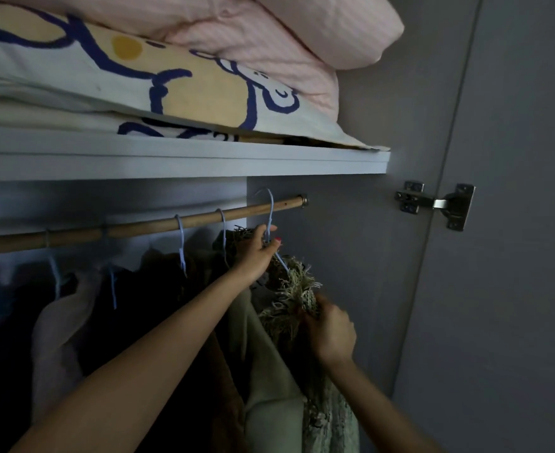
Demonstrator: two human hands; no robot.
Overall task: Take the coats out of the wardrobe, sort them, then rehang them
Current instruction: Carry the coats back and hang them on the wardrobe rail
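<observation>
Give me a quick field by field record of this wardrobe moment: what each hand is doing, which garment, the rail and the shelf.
left hand: grips the neck of a light blue hanger
right hand: holds the fringed green garment
hanger hook: at the wooden rail, near its right end; whether it rests on it is unclear
other hangers: several on the rail to the left, carrying dark clothes
shelf: above the rail, stacked with folded bedding
door hinge: on the right

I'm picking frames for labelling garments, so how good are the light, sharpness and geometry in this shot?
Head view: the bedding above the shelf is well lit, but the coats at lower left sink into shadow with little detail; the right hand on the fringed coat looks motion-blurred, while the left hand on the blue hanger is sharper; the wide lens makes the rail slant.
</observation>
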